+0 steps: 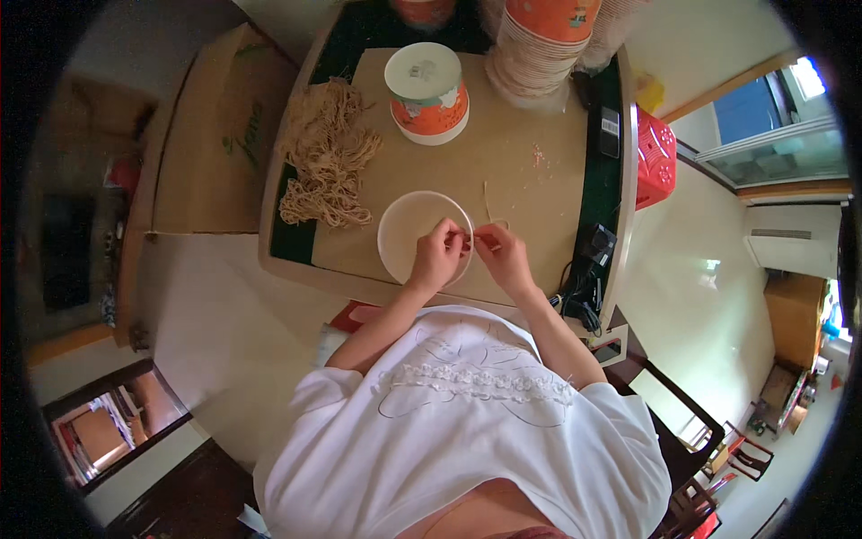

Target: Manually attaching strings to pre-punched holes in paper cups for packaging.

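A white round tub (401, 235) stands open-side up near the table's front edge. My left hand (437, 258) reaches over its inside, fingers pinched together at the right part of the rim. From outside the rim, my right hand (505, 260) meets it, also in a pinch. A thin tan string (488, 199) lies on the cardboard just beyond and curls up to my right fingers, which appear to grip it. What my left fingertips hold is too small to make out. To the left sits a tangled heap of tan strings (332, 157).
An upturned orange-and-white tub (429, 97) stands behind on the cardboard sheet (539, 117). A tall stack of tubs (537, 58) is at the back right. Along the right edge lie a dark phone-like device (610, 133) and black cables (584, 296). A red stool (656, 157) stands beyond.
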Tool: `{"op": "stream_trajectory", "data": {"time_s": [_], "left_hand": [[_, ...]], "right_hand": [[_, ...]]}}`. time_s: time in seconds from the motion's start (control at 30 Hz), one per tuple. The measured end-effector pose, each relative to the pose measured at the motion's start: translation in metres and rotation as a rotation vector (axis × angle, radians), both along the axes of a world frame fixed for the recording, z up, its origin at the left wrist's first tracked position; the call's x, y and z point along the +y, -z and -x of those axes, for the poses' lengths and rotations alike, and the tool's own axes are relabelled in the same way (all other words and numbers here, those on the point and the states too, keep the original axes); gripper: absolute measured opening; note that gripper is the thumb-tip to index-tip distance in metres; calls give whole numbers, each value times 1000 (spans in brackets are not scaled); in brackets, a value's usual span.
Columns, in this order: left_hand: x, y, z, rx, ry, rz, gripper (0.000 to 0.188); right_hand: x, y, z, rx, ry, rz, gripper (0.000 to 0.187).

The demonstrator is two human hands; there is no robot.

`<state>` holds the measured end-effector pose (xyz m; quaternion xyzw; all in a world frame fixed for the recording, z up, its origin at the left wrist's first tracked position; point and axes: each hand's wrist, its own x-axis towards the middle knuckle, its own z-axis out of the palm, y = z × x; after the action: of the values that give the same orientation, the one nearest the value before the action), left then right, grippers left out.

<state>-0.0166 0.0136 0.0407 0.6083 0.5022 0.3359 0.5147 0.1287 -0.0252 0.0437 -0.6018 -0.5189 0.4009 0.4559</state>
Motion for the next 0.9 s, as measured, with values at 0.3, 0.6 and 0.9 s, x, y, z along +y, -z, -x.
{"op": "stream_trajectory", "data": {"time_s": [0.3,0.6,0.9], "left_hand": [[16,4,-9,-516,-132,895,13],[24,20,-15,-328,28,697,10],[12,60,-15,-254,-188,-173,12]], "right_hand": [[-36,-53,14,-618,-485,-23,20],[62,-44,-26,-667,-524,-32,12],[76,-30,-18,-692,-564,148,6]]}}
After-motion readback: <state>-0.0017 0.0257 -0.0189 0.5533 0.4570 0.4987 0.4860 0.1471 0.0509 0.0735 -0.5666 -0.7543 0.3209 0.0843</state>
